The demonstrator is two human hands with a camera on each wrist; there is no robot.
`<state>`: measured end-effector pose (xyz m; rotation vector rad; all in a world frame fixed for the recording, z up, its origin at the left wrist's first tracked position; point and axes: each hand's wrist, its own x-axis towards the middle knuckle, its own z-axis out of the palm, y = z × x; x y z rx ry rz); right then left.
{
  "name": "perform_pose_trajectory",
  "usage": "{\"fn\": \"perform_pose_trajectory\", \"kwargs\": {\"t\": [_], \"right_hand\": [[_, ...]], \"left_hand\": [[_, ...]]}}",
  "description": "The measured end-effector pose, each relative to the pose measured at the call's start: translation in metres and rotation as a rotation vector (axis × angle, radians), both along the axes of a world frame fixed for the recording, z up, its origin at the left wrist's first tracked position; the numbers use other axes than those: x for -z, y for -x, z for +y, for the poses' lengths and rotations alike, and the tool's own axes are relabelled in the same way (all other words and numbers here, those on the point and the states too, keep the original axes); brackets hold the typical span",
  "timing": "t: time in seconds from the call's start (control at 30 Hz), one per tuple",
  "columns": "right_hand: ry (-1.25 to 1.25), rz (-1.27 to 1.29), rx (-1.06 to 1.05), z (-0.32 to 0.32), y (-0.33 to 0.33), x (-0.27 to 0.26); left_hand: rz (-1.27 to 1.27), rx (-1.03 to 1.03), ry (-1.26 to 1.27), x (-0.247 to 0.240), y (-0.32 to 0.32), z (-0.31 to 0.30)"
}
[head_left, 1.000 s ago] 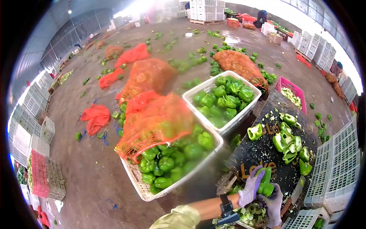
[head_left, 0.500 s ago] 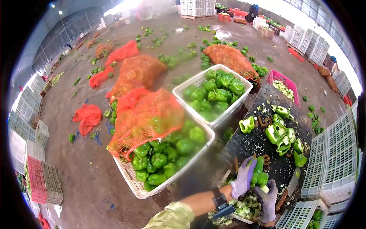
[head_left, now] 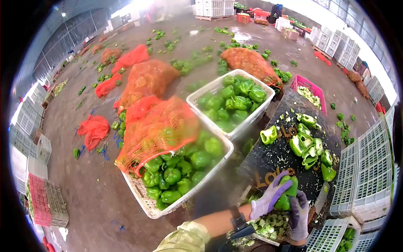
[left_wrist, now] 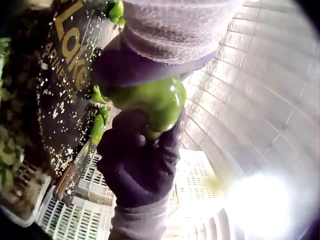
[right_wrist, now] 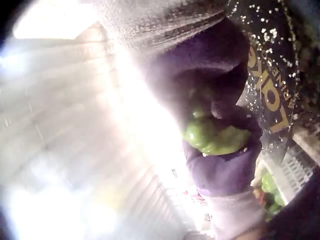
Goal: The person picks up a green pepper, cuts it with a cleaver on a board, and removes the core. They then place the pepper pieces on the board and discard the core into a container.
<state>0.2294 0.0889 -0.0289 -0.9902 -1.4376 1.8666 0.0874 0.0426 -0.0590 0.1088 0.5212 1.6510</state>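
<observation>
Both gloved hands meet at a green bell pepper (head_left: 289, 192) over the near edge of the black board. My left hand (head_left: 269, 198) grips it from the left, its thumb and fingers curled about it. From the lower right my right hand (head_left: 299, 215) holds the same pepper, fingers bent against its side. In the left wrist view the pepper (left_wrist: 162, 102) shows glossy between the two gloves. The right wrist view has a green part of the pepper (right_wrist: 215, 139) between purple-palmed gloves; the rest is hidden by fingers.
Opened peppers (head_left: 308, 147) and seeds lie on the black board (head_left: 268, 161), with a knife (head_left: 322, 198) at its right edge. Scraps (head_left: 268, 227) are heaped below the hands. Pepper-filled white crates (head_left: 228, 153) stand left, one under orange netting (head_left: 159, 130). Stacked crates (head_left: 361, 172) flank the right.
The hands have turned the pepper between them; a pale core seen by the right hand half a second ago is now out of sight. The head view has shifted slightly.
</observation>
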Motion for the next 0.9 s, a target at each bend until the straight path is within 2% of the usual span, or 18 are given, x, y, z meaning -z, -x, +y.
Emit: {"fn": "perform_pose_trajectory", "kwargs": {"t": [0.03, 0.1, 0.13, 0.23, 0.3, 0.33, 0.37, 0.4, 0.47, 0.5, 0.57, 0.6, 0.63, 0.67, 0.73, 0.77, 0.83, 0.9], "right_hand": [[0.127, 0.108, 0.015, -0.005, 0.002, -0.011], [0.128, 0.204, 0.008, -0.015, 0.01, -0.025], [0.125, 0.236, 0.029, -0.018, 0.014, -0.025], [0.083, 0.206, 0.008, -0.013, 0.012, -0.02], [0.026, 0.138, 0.104, -0.003, 0.016, 0.005], [-0.02, 0.11, 0.032, 0.015, 0.001, 0.038], [-0.016, 0.104, 0.072, 0.018, -0.005, 0.04], [-0.009, 0.098, 0.11, 0.018, -0.009, 0.038], [0.418, 0.378, 0.068, -0.004, 0.009, -0.027], [0.427, 0.622, 0.034, 0.002, 0.0, -0.021], [0.428, 1.101, -0.024, 0.015, -0.027, -0.002], [0.494, 1.371, -0.373, 0.019, -0.012, -0.003], [0.423, 0.924, -0.188, 0.011, 0.004, -0.006], [0.343, 0.478, -0.007, -0.003, 0.022, -0.01], [0.208, 0.095, 0.18, -0.004, 0.022, 0.007], [0.161, 0.151, 0.186, 0.006, 0.005, 0.034], [0.302, 0.618, 0.054, 0.012, -0.018, 0.041], [0.529, 1.021, -0.157, 0.013, -0.03, 0.046]], "left_hand": [[0.045, 0.006, -0.007, 0.0, -0.002, -0.001], [0.135, 0.019, -0.03, 0.0, -0.006, 0.002], [0.283, -0.076, -0.003, -0.003, -0.006, 0.003], [0.984, -0.301, 0.105, -0.002, -0.006, 0.006], [0.892, -0.208, 0.004, 0.002, -0.013, 0.009], [0.846, -0.167, -0.046, 0.004, -0.016, 0.011], [0.801, -0.128, -0.092, 0.006, -0.016, 0.011], [0.599, -0.064, -0.15, 0.003, -0.009, 0.008], [0.432, 0.099, -0.012, -0.024, 0.011, 0.0], [0.344, 0.184, 0.055, -0.034, 0.02, -0.001], [0.161, -0.03, 0.237, -0.019, 0.025, 0.007], [0.154, 0.003, 0.305, 0.001, 0.023, 0.018], [0.15, 0.033, 0.373, 0.016, 0.018, 0.025], [0.261, 0.144, 0.19, 0.008, 0.012, 0.017], [0.3, 0.152, 0.118, 0.009, 0.004, 0.012], [0.299, 0.113, 0.14, 0.013, 0.003, 0.013], [0.339, 0.067, 0.168, 0.023, 0.007, 0.019], [0.366, 0.121, 0.119, 0.023, 0.008, 0.016]]}}
